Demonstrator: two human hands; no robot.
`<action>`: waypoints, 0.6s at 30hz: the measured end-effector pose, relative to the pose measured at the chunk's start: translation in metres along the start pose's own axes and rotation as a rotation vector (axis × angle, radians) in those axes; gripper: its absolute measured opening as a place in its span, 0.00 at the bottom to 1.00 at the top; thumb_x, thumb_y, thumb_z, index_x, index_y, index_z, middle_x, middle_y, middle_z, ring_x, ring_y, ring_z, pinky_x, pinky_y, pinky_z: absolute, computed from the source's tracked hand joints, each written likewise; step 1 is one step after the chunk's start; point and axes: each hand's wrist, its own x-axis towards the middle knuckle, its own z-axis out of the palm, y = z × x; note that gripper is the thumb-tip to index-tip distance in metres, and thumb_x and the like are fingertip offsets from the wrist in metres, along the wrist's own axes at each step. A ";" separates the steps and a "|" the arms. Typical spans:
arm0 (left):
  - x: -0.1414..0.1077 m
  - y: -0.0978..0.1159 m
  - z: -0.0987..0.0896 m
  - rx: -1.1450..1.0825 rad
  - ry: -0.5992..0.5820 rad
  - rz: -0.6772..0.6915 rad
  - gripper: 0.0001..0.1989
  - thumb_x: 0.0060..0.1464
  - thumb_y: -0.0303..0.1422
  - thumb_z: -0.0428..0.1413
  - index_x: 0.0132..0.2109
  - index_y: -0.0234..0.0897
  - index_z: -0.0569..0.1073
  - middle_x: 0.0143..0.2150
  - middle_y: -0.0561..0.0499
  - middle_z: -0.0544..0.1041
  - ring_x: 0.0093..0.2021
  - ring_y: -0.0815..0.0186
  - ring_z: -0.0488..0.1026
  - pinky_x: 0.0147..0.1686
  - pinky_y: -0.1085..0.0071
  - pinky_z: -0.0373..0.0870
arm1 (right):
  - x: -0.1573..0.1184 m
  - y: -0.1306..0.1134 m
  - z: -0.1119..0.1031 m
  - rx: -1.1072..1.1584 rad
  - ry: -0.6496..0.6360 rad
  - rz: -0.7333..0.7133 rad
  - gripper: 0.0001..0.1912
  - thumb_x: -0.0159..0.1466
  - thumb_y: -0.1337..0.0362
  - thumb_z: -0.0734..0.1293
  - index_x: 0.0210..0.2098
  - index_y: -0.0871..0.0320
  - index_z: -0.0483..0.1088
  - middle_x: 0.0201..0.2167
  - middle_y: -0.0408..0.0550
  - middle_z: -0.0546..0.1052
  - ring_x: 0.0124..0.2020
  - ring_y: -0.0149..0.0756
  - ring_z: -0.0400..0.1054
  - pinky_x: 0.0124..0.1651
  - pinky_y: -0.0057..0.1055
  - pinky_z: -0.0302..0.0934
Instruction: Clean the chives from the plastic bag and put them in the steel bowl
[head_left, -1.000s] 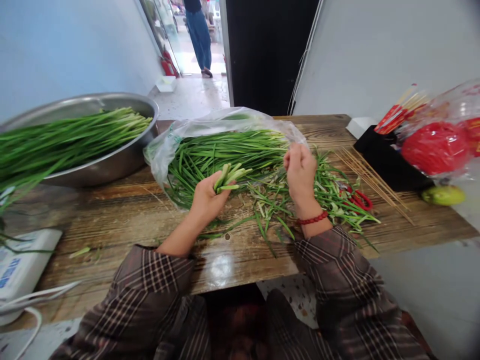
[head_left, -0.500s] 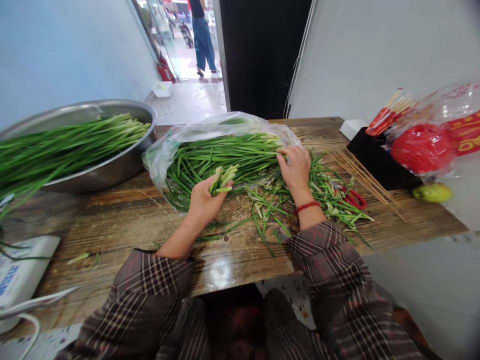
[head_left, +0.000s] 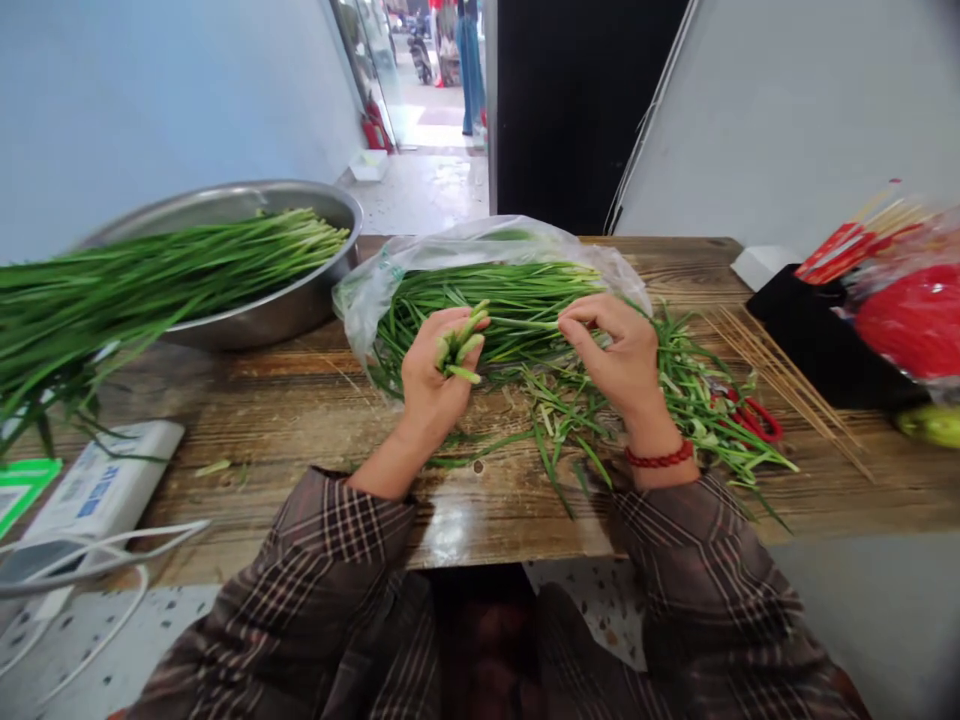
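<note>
My left hand (head_left: pixel 436 375) is closed around a small bunch of garlic chives (head_left: pixel 461 345), their pale cut ends poking out toward me. Between thumb and forefinger, my right hand (head_left: pixel 619 350) pinches the end of a single chive stalk (head_left: pixel 525 323) that stretches across to the left hand. Behind both hands, a thick pile of chives (head_left: pixel 487 290) lies in an opened clear plastic bag (head_left: pixel 360 300). Below and beside my right hand, loose trimmings and leaf scraps (head_left: pixel 562 410) are scattered on the wooden table (head_left: pixel 315 420).
A steel basin (head_left: pixel 277 315) heaped with chives stands at left, leaves hanging over its rim. In front are a white power strip (head_left: pixel 112 480) and cables. To the right lie red-handled scissors (head_left: pixel 757 418), bamboo skewers (head_left: pixel 787 375), a black holder (head_left: pixel 814 345) and a red bundle (head_left: pixel 911 320).
My right hand has drawn a single stalk from the pile toward the left hand. The left hand keeps its bunch, now turned slightly. The view has shifted left.
</note>
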 end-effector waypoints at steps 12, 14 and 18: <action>0.000 -0.007 0.004 -0.022 -0.291 -0.158 0.15 0.57 0.41 0.56 0.26 0.36 0.73 0.24 0.53 0.73 0.28 0.68 0.70 0.33 0.71 0.66 | -0.010 0.002 0.017 0.334 -0.158 0.369 0.15 0.63 0.50 0.65 0.32 0.56 0.71 0.28 0.43 0.77 0.29 0.31 0.71 0.36 0.31 0.66; 0.000 -0.005 0.004 -0.023 -0.285 -0.180 0.18 0.57 0.41 0.54 0.23 0.36 0.70 0.21 0.54 0.70 0.25 0.69 0.66 0.29 0.72 0.63 | -0.013 0.003 0.024 0.428 -0.176 0.420 0.15 0.62 0.49 0.65 0.35 0.56 0.70 0.27 0.42 0.76 0.29 0.30 0.71 0.35 0.30 0.67; 0.000 -0.004 0.003 -0.001 -0.277 -0.181 0.17 0.57 0.41 0.54 0.23 0.36 0.68 0.20 0.55 0.68 0.25 0.69 0.65 0.28 0.73 0.61 | -0.017 -0.002 0.034 0.425 -0.203 0.399 0.17 0.58 0.55 0.71 0.43 0.54 0.68 0.30 0.41 0.75 0.29 0.30 0.70 0.35 0.30 0.66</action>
